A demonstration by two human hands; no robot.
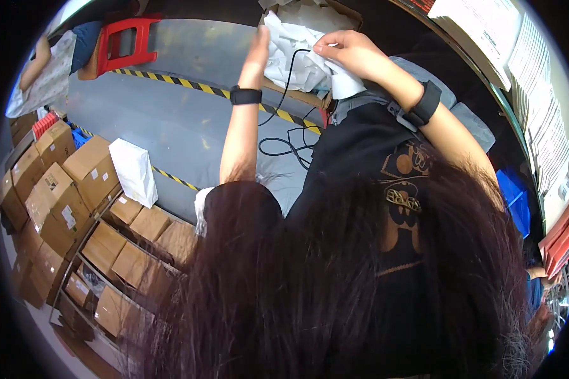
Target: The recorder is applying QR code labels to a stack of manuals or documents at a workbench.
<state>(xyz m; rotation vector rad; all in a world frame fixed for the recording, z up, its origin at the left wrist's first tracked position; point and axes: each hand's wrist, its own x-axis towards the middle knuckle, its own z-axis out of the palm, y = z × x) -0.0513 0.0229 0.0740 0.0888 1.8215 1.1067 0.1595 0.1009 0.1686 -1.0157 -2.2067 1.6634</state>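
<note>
My left hand [257,57] is held edge-on beside a heap of crumpled white sheets [291,54], its fingers stretched out and no object visible in it. The heap fills an open cardboard box [316,100] in front of me. Over the sheets, my right hand [351,52] has thumb and forefinger pinched together. A thin black cable [289,79] runs up to those fingertips, with white sheet right behind them, so what lies in the pinch is unclear. Each wrist wears a black band.
Black cable loops [284,148] lie on the grey floor near striped tape [196,85]. Cardboard boxes [57,196] are stacked on the left, beside a white package [133,170]. A red stool [126,41] and another person [41,72] are far left. Stacked white papers [537,95] line the right.
</note>
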